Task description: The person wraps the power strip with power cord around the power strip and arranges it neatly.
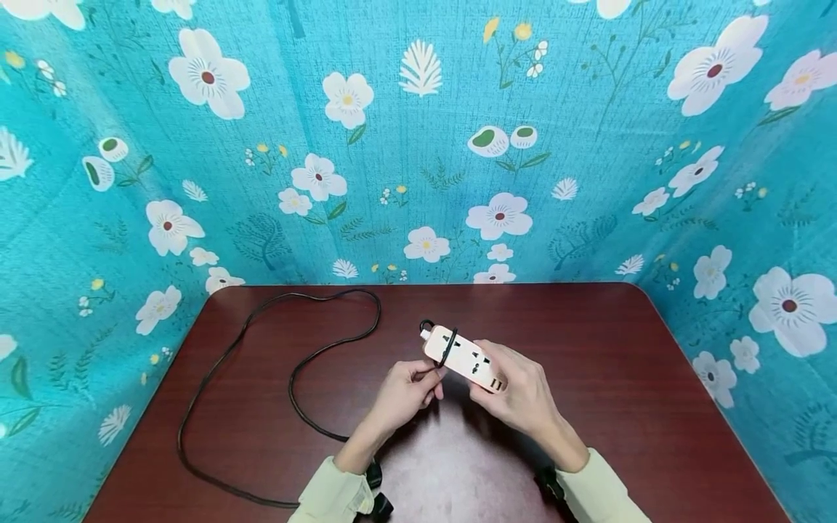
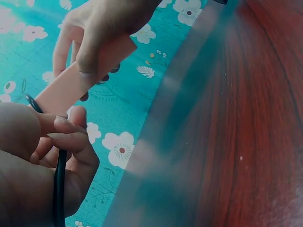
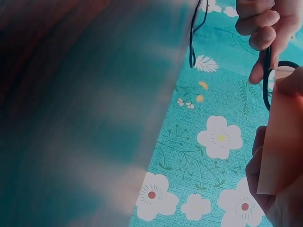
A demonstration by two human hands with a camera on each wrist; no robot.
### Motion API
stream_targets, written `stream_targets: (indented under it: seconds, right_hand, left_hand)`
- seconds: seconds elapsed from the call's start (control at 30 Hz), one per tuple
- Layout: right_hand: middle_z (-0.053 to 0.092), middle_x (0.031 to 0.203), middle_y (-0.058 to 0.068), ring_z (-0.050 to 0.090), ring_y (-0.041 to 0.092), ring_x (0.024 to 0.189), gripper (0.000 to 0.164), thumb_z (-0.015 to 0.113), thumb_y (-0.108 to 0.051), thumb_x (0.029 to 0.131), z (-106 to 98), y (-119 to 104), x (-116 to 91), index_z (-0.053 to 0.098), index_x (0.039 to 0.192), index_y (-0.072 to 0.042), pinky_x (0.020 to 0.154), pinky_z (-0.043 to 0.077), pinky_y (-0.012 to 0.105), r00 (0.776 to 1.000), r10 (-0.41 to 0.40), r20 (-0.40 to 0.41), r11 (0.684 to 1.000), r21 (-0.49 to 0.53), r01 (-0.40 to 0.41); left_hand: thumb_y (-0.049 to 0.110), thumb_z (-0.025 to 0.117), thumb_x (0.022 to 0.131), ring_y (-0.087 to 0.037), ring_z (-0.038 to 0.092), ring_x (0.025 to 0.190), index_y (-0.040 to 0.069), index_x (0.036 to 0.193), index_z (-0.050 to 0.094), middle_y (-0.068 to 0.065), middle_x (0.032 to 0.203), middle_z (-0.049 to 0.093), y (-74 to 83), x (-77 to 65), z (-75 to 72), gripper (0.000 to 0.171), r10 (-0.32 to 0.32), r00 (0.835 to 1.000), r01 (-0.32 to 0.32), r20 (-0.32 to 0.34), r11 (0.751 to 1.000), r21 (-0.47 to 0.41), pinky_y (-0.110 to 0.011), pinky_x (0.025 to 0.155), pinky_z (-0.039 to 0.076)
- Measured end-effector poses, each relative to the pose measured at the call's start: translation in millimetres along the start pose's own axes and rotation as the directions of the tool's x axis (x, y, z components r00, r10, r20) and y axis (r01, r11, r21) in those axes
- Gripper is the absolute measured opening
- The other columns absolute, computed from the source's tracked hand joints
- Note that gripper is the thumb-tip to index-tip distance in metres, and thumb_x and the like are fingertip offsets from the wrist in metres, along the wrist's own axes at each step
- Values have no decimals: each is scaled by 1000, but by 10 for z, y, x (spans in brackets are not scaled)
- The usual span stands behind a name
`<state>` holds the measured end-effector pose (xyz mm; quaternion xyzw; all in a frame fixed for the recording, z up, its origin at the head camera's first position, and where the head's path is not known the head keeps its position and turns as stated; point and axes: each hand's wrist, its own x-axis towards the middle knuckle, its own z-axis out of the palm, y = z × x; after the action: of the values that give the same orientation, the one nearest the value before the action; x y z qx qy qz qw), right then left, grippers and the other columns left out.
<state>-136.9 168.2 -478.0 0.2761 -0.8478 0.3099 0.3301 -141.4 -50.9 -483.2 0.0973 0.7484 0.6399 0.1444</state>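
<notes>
A white power strip (image 1: pixel 466 357) with sockets and two USB ports is held tilted above the table. My right hand (image 1: pixel 523 388) grips its lower right end, thumb on one side and fingers on the other. One turn of the black cord (image 1: pixel 451 346) crosses the strip near its far left end. My left hand (image 1: pixel 408 396) pinches the cord just beside the strip's edge. In the left wrist view, the cord (image 2: pixel 59 189) runs down from those fingers across the palm. The strip's plain side (image 3: pixel 284 137) faces the right wrist camera.
The cord's long slack (image 1: pixel 216 370) lies in wide loops over the left part of the dark red wooden table (image 1: pixel 588 341). A blue floral cloth (image 1: pixel 418 167) hangs behind the table and along both sides.
</notes>
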Motion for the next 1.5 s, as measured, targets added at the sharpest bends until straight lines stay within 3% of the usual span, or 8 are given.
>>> stream_targets:
  seconds: [0.23, 0.37, 0.53, 0.73, 0.87, 0.97, 1.1, 1.5]
  right_hand:
    - [72, 104, 2, 51, 5, 70, 62, 82, -22, 63, -11, 70, -37, 66, 122, -9, 57, 43, 20, 999, 18, 41, 999, -50, -16]
    - [72, 116, 5, 55, 7, 77, 62, 81, -25, 67, -49, 120, -31, 66, 126, -10, 61, 45, 24, 997, 46, 63, 996, -78, -41]
    - [72, 116, 8, 64, 13, 85, 63, 80, -27, 68, -92, 146, -5, 65, 128, -11, 63, 51, 31, 997, 30, 72, 992, -126, -21]
    - [72, 112, 11, 67, 18, 82, 65, 80, -28, 69, -133, 217, 23, 64, 130, -11, 61, 54, 36, 995, 54, 89, 981, -191, -36]
    - [72, 109, 10, 62, 14, 72, 65, 81, -30, 68, -148, 250, 6, 65, 129, -13, 55, 51, 33, 993, 80, 92, 973, -224, -57]
    - [72, 108, 10, 61, 14, 70, 66, 82, -31, 67, -139, 262, -6, 65, 128, -13, 52, 49, 31, 993, 81, 85, 972, -229, -60]
    - [72, 107, 11, 62, 14, 69, 65, 82, -30, 67, -124, 264, -5, 66, 127, -13, 52, 49, 32, 995, 72, 75, 972, -227, -53]
    - [73, 100, 6, 59, 10, 65, 66, 82, -32, 67, -113, 241, 19, 65, 129, -17, 51, 47, 30, 992, 103, 69, 969, -234, -85]
  left_hand:
    - [27, 61, 97, -5, 45, 48, -3, 96, 67, -9, 65, 63, -16, -13, 37, 30, -44, 999, 44, 10, 999, -3, -16, 45, 36]
    - [28, 58, 99, -4, 50, 47, 4, 94, 69, -2, 63, 67, 16, -55, 35, 27, -4, 1000, 1, 17, 983, 183, -17, 47, 40]
    - [28, 57, 100, -9, 60, 49, 18, 93, 73, 2, 64, 70, 124, -115, -10, 20, 94, 994, -65, -46, 899, 432, -18, 56, 44]
    - [20, 66, 93, 2, 60, 55, 11, 101, 77, 2, 77, 69, 190, -187, -60, 16, 184, 973, -76, -140, 828, 556, -15, 59, 47]
    - [20, 71, 89, 4, 52, 60, 16, 86, 75, 10, 70, 63, 200, -223, -70, 7, 269, 946, -92, -179, 755, 649, -16, 61, 43]
    - [24, 72, 88, 1, 49, 63, 20, 78, 69, 14, 69, 58, 201, -243, -61, 11, 307, 932, -87, -194, 708, 701, -18, 62, 42]
    - [25, 72, 88, 0, 51, 65, 21, 77, 63, 13, 71, 58, 205, -263, -38, 15, 314, 929, -86, -196, 697, 712, -18, 61, 43]
    - [20, 70, 89, 0, 48, 64, 17, 77, 61, 9, 73, 57, 248, -277, -7, 15, 333, 928, -128, -168, 706, 696, -15, 59, 41]
